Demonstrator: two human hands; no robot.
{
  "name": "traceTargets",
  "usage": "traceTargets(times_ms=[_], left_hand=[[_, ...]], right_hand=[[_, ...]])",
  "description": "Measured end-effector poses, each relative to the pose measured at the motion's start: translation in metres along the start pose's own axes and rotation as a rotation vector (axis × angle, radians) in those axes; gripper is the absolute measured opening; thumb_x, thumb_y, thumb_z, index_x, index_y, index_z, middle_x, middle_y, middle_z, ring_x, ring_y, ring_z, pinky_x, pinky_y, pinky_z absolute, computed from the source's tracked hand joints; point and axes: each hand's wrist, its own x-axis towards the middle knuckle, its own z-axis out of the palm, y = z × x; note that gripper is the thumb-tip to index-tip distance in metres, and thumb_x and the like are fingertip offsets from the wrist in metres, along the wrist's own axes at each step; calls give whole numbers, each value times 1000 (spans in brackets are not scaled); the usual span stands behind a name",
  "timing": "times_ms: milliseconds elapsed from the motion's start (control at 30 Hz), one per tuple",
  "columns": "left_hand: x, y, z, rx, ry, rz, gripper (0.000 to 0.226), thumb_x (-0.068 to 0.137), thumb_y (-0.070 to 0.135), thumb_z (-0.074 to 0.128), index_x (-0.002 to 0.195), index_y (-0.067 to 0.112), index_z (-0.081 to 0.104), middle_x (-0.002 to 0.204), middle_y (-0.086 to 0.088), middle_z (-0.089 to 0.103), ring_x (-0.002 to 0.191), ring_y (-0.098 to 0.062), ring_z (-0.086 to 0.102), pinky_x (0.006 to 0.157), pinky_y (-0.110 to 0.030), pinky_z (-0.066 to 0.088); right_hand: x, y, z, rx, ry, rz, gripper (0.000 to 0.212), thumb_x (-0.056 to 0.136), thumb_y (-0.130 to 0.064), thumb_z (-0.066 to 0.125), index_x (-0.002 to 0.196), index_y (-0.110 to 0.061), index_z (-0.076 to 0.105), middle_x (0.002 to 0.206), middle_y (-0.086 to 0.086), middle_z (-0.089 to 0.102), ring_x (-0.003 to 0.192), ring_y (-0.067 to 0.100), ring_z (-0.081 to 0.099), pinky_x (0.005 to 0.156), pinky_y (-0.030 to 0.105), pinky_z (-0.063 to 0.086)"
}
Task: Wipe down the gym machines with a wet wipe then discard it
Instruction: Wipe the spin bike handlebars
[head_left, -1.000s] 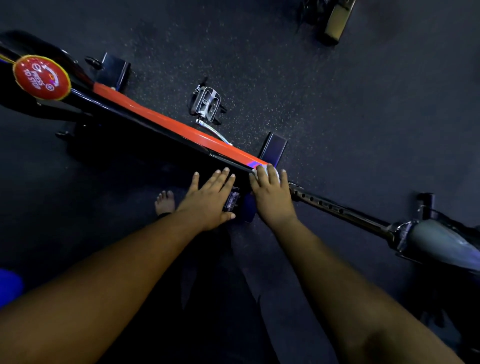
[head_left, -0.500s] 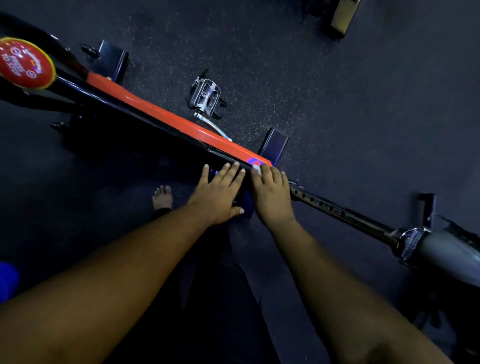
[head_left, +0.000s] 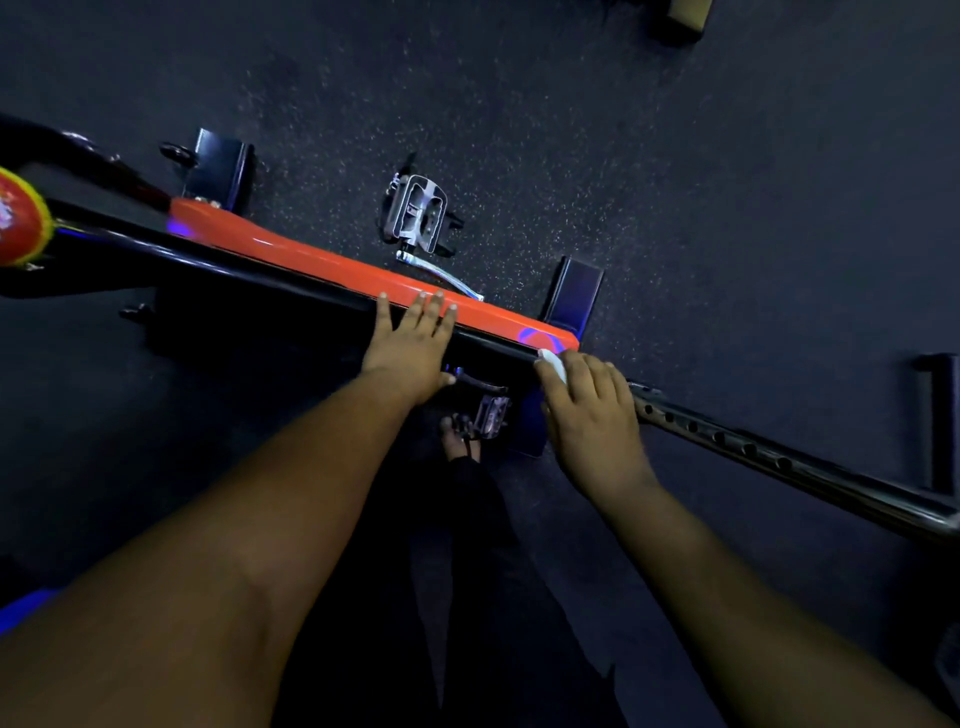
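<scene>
**A:** What does the head view look down on?

**B:** An exercise bike frame (head_left: 332, 270) seen from above, an orange bar with a black underside running from the left edge toward the lower right, standing on a dark speckled floor (head_left: 675, 208). A black post with a row of holes (head_left: 753, 447) continues from the frame's right end to the right edge.

**A:** Where are the person's hands?

**B:** The left hand (head_left: 410, 348) lies flat on the frame's near side, fingers straight and slightly spread, their tips reaching the orange top. It grips nothing. The right hand (head_left: 587, 410) rests at the frame's right end, where the orange bar meets the holed post, fingers curved over a white wet wipe (head_left: 553, 364).

**A:** How much of the wipe shows?

**B:** Only a small white edge, peeking out beside the index finger, against the black rim of the frame.

**A:** Anything else nearby?

**B:** A metal pedal (head_left: 418, 218) on the far side of the frame, another pedal (head_left: 491, 413) on the near side between the two hands, and a bare foot (head_left: 460, 441) just beneath it. A red round knob (head_left: 18, 218) sits at the left edge.
</scene>
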Motion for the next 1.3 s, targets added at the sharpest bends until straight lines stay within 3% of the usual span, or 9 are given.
traceTargets(times_ms=[133, 300, 500, 600, 733, 900, 1033, 1200, 1300], left_hand=[[5, -15, 8, 127, -4, -9, 101, 96, 69, 43, 162, 14, -10, 171, -11, -8, 158, -28, -6, 122, -57, -9], [9, -13, 11, 162, -42, -25, 101, 95, 72, 40, 162, 15, -10, 171, -11, -3, 158, -29, -6, 123, -56, -5], [11, -13, 12, 158, -60, -36, 101, 95, 74, 36, 162, 14, -10, 171, -12, -2, 158, -30, -4, 123, -56, -5], [11, -14, 12, 181, -63, -24, 101, 95, 74, 35, 162, 13, -10, 171, -12, -2, 158, -30, -4, 122, -57, -6], [8, -15, 11, 183, -65, -11, 100, 95, 74, 35, 162, 13, -8, 171, -11, 0, 158, -29, -3, 123, -56, -6], [-2, -17, 6, 156, -58, 13, 100, 95, 73, 36, 162, 13, -8, 171, -11, 0, 158, -27, -4, 123, -56, -10], [-29, -3, -7, -72, -27, -15, 98, 95, 70, 44, 163, 16, -3, 171, -8, 1, 158, -25, -2, 120, -62, -7], [-71, 47, -40, -808, -78, -31, 77, 102, 55, 49, 160, 11, 26, 164, -13, 32, 148, -27, 36, 120, -43, 29], [-107, 79, -66, -1283, -145, -65, 53, 106, 48, 46, 124, 2, 67, 126, -20, 69, 109, -24, 65, 98, -34, 49]], right_hand=[[1, -5, 2, -42, 6, 39, 46, 88, -21, 65, 133, -12, 57, 129, 16, 56, 119, 37, 54, 112, 56, 37], [50, -10, -6, 58, -74, 110, 24, 80, -33, 81, 77, -11, 72, 76, 12, 64, 69, 36, 63, 59, 37, 51], [-11, -13, 7, -56, 7, -20, 52, 95, -15, 42, 146, -13, 48, 152, 14, 41, 142, 41, 33, 119, 65, 17], [-10, -7, 3, -160, -59, -91, 55, 92, -13, 32, 142, -11, 54, 152, 14, 42, 142, 42, 31, 116, 71, 11], [39, -14, -13, -179, -201, -64, 9, 86, -21, 66, 91, -17, 73, 97, 8, 66, 92, 32, 62, 92, 49, 51], [26, -8, -12, -4, -136, 75, 39, 91, -26, 70, 125, -8, 63, 112, 15, 64, 99, 34, 62, 80, 43, 53], [-8, -10, -27, 97, -111, 64, 63, 91, 1, 30, 153, -1, 36, 155, 22, 40, 142, 41, 40, 116, 45, 37], [-18, -24, -58, 260, -196, 144, 62, 92, 6, 40, 153, -4, 37, 160, 18, 34, 149, 36, 32, 116, 51, 38], [-31, -41, -76, 391, -163, 237, 57, 93, -11, 34, 149, -5, 45, 156, 16, 43, 144, 33, 43, 109, 51, 45]])
